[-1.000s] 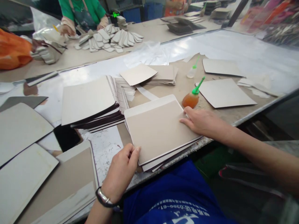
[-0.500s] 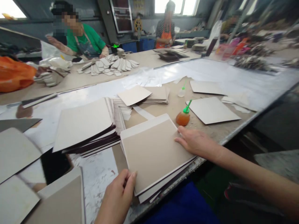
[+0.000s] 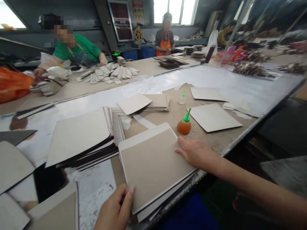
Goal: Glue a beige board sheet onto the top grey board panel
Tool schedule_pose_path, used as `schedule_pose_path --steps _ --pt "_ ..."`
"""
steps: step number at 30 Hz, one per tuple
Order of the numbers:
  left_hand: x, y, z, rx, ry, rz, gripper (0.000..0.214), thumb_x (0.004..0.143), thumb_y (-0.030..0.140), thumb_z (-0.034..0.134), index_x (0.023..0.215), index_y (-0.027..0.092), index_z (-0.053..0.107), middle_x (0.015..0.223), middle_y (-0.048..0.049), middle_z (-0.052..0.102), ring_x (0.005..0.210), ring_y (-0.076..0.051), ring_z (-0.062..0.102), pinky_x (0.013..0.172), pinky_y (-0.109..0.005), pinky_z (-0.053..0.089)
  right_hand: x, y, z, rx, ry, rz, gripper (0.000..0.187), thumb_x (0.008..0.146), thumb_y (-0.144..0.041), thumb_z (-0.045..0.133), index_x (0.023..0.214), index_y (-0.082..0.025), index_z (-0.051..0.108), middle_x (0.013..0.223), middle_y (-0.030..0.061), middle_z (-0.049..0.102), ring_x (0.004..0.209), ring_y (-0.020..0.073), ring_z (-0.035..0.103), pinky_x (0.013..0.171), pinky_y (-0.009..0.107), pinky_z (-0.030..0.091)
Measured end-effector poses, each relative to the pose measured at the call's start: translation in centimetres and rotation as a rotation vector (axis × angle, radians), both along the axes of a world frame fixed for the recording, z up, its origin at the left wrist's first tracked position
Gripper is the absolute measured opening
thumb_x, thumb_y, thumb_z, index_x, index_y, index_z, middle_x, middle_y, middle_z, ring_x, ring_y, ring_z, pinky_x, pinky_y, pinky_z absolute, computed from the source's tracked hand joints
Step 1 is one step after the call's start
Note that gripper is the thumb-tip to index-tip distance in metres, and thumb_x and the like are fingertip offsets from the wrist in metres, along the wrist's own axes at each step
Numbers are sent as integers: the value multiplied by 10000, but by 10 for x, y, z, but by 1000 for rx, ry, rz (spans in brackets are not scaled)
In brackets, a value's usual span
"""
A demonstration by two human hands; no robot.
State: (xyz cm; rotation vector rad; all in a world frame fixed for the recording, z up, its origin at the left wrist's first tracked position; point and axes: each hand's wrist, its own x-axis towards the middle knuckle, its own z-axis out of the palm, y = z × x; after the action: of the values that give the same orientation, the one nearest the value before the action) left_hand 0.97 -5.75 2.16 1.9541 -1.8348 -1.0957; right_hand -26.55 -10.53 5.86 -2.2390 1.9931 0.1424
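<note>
In front of me a beige panel (image 3: 153, 169) with a paler strip along its far edge lies on a small stack at the table's near edge. My left hand (image 3: 116, 204) grips its lower left edge, fingers curled and thumb against the side. At the right edge, my right hand (image 3: 192, 150) has its thumb on top and its fingertips at the rim. Just beyond that hand stands a squat bottle (image 3: 184, 126) of orange-brown liquid with a green nozzle. To the left rises a pile of pale panels (image 3: 80, 131) with dark undersides.
A smaller clear bottle (image 3: 182, 99) and loose pale panels (image 3: 214, 117) lie farther right. More panels (image 3: 56, 207) sit at the lower left. Across the table, a person in green (image 3: 76, 48) works beside many small pale pieces (image 3: 107, 73). Another person wears an orange apron (image 3: 165, 41).
My view has tilted up slightly, so the table sits lower in the picture. Both hands keep their places on the panel. The person in green has lowered an arm towards the table.
</note>
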Motion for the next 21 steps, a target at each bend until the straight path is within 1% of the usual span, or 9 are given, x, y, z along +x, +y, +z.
schedule_pose_path --steps 3,6,9,14,21 --pt "-5 -2 13 27 -46 -6 369 772 546 319 581 235 368 545 21 452 564 -158 458 577 -272 334 -3 -2 -10 -38 3 18 177 904 -321 427 946 -163 495 801 109 672 747 266 656 603 306 414" --pt "-9 -3 19 42 -65 8 352 763 530 287 581 235 345 561 13 441 575 -163 452 581 -283 330 -5 -4 -17 -51 7 24 181 903 -325 423 929 -162 497 813 115 672 740 266 655 604 306 409" --pt "-11 -4 22 43 -83 -5 335 765 509 282 580 235 334 554 14 433 568 -160 446 574 -282 321 -6 -4 -19 -52 31 22 200 905 -326 415 963 -154 498 835 126 673 738 272 654 601 309 403" --pt "-11 -4 24 29 -100 -28 329 769 502 300 587 232 351 549 17 442 566 -158 446 574 -280 319 -2 -2 -15 -52 86 37 244 911 -344 394 991 -137 495 846 137 666 753 292 648 605 322 397" --pt "-10 -5 27 50 -116 -44 301 766 473 308 595 232 360 553 16 464 575 -162 465 586 -287 323 0 -2 -15 -59 129 43 263 913 -352 394 1012 -126 487 872 142 662 775 291 644 610 313 392"
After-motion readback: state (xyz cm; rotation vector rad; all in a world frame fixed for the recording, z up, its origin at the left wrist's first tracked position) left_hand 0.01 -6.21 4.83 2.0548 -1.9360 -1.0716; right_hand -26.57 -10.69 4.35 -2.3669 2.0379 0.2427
